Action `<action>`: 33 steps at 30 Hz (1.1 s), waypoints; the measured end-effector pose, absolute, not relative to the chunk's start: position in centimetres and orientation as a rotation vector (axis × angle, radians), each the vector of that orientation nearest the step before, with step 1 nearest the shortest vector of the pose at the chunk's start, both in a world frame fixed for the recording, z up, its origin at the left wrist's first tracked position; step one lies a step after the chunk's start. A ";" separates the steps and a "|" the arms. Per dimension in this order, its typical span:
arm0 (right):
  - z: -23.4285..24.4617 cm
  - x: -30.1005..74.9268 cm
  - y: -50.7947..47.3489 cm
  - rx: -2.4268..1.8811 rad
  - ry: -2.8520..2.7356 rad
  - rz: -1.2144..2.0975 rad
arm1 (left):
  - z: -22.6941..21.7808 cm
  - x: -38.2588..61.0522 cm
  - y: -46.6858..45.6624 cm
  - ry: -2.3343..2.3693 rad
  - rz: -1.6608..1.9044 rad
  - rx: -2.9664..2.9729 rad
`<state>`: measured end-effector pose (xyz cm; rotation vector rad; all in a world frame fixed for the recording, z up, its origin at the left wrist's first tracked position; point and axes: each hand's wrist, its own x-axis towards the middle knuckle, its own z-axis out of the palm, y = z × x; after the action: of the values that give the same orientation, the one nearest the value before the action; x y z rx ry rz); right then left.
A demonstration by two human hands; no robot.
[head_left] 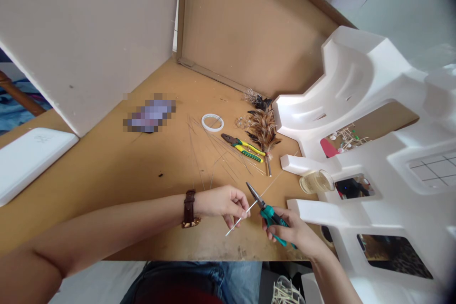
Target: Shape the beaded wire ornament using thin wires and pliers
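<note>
My left hand (pixel 224 203), with a brown wristband, pinches a thin white stick or wire (pixel 238 221) over the near edge of the brown table (pixel 107 171). My right hand (pixel 292 230) grips the teal handles of long-nose pliers (pixel 261 202). The pliers' tip points up and left, right beside the stick. Several thin wires (pixel 213 152) lie fanned out on the table just beyond my hands.
Yellow-green pliers (pixel 244 147), a bunch of brown feathers (pixel 263 128) and a white tape ring (pixel 213 122) lie farther back. A large white foam moulding (pixel 374 152) fills the right side, with a small glass (pixel 316 182) against it. Foam boards and cardboard stand behind.
</note>
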<state>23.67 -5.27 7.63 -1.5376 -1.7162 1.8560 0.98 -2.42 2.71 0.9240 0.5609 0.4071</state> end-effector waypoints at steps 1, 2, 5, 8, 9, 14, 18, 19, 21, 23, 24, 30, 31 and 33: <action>7.6 23.6 -5.3 -1.538 -1.733 1.835 | 2.6 1.0 -2.4 0.564 0.408 0.926; 7.5 23.6 -5.3 -1.543 -1.751 1.809 | 2.6 1.0 -2.4 0.567 0.408 0.927; 7.5 23.6 -5.3 -1.569 -1.807 1.733 | 2.3 1.1 -2.3 0.572 0.412 0.936; 7.5 23.5 -5.3 -1.578 -1.826 1.725 | 2.2 1.1 -2.3 0.570 0.411 0.943; 7.5 23.5 -5.3 -1.572 -1.820 1.733 | 2.2 1.1 -2.3 0.569 0.409 0.941; 7.4 23.2 -5.4 -1.587 -1.820 1.727 | 2.1 1.2 -2.3 0.558 0.408 0.944; 7.3 22.8 -5.5 -1.644 -2.005 1.515 | 1.7 1.2 -2.4 0.552 0.406 0.958; 7.2 22.7 -5.5 -1.662 -2.064 1.429 | 1.6 1.3 -2.4 0.554 0.406 0.960; 7.0 22.6 -5.5 -1.691 -2.165 1.270 | 1.2 1.4 -2.5 0.554 0.410 0.962; 6.6 22.6 -5.5 -1.707 -2.230 1.134 | 0.7 1.5 -2.5 0.557 0.423 0.964; 6.4 22.5 -5.5 -1.714 -2.251 1.080 | 0.4 1.6 -2.5 0.560 0.430 0.965; 6.0 22.4 -5.0 -1.750 -2.401 0.856 | -0.8 2.0 -2.4 0.616 0.422 0.946; 6.0 22.4 -4.9 -1.760 -2.426 0.810 | -0.9 2.0 -2.4 0.618 0.416 0.943; 6.0 22.4 -4.8 -1.780 -2.465 0.738 | -0.9 1.9 -2.3 0.608 0.387 0.918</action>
<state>22.39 -4.80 6.05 -1.7800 -2.4651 0.7380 1.92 -2.26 -0.90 0.9175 0.6080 0.3873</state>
